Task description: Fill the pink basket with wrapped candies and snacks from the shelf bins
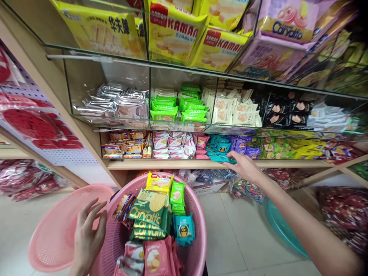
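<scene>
My right hand [243, 165] reaches out to the lower shelf bin and closes on a teal snack packet [222, 157] at the front of the teal pile [218, 145]. My left hand [87, 234] hovers with fingers spread, holding nothing, at the left rim of a pink basket [198, 230]. The basket holds green Carvalfo packs [149, 216], a yellow Kaman pack [159, 181], a green packet [177, 193], a teal packet [184, 229] and pink packets [158, 258].
A second pink basket [54, 234] stands at the left on the tiled floor. Glass-fronted shelves [184, 128] hold silver, green, cream, black, orange, pink, purple and yellow snack packets. Large yellow and purple boxes fill the top shelf. A teal tub [280, 226] sits under my right arm.
</scene>
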Available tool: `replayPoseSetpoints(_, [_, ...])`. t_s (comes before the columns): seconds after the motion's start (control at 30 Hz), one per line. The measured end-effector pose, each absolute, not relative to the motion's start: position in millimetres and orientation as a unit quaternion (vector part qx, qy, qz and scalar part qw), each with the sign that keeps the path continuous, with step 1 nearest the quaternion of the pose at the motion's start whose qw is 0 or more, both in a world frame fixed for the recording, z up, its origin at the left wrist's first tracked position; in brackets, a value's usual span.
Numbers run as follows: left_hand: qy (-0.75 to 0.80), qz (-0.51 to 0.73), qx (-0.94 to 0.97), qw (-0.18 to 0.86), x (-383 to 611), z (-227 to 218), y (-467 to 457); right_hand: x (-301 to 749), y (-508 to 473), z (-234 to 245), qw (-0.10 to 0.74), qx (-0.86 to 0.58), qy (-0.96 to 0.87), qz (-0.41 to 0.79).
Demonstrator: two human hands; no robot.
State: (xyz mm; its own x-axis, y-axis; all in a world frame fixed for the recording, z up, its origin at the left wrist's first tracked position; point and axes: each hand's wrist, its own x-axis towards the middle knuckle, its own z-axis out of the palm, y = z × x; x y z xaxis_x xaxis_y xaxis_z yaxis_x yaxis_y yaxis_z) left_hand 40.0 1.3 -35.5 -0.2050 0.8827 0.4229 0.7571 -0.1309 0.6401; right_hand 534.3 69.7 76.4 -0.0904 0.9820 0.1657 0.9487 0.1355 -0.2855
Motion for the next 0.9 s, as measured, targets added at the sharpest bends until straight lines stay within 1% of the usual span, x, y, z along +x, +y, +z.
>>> replayPoseSetpoints(0.07, [0.655, 0.416, 0.627, 0.075, 41, -35, 1, 509, 53, 82, 0.197, -0.621, -0.733, 0.195])
replayPoseSetpoints(0.13, [0.653, 0.418, 0.628, 0.071, 42, -35, 1, 481, 37, 81, 0.215, -0.559, -0.720, 0.351])
replayPoseSetpoints(0.17, [0.652, 0.420, 0.628, 0.068, 42, -35, 1, 469, 30, 78, 0.209, -0.529, -0.705, 0.424])
replayPoseSetpoints(0.23, [0.648, 0.424, 0.629, 0.063, 43, -34, 1, 447, 18, 68, 0.169, -0.483, -0.670, 0.538])
replayPoseSetpoints(0.3, [0.644, 0.426, 0.632, 0.063, 43, -33, 0, 432, 11, 54, 0.116, -0.458, -0.644, 0.602])
replayPoseSetpoints(0.4, [0.643, 0.427, 0.633, 0.065, 43, -32, -1, 417, 7, 31, 0.074, -0.451, -0.623, 0.635])
replayPoseSetpoints(0.6, [0.647, 0.426, 0.629, 0.073, 41, -34, -2, 398, 10, 1, 0.034, -0.462, -0.616, 0.637])
replayPoseSetpoints(0.73, [0.647, 0.432, 0.624, 0.076, 41, -34, -2, 390, 13, -2, 0.014, -0.486, -0.630, 0.605])
replayPoseSetpoints(0.9, [0.653, 0.428, 0.619, 0.084, 43, -33, -2, 383, 9, 0, -0.007, -0.563, -0.632, 0.534])
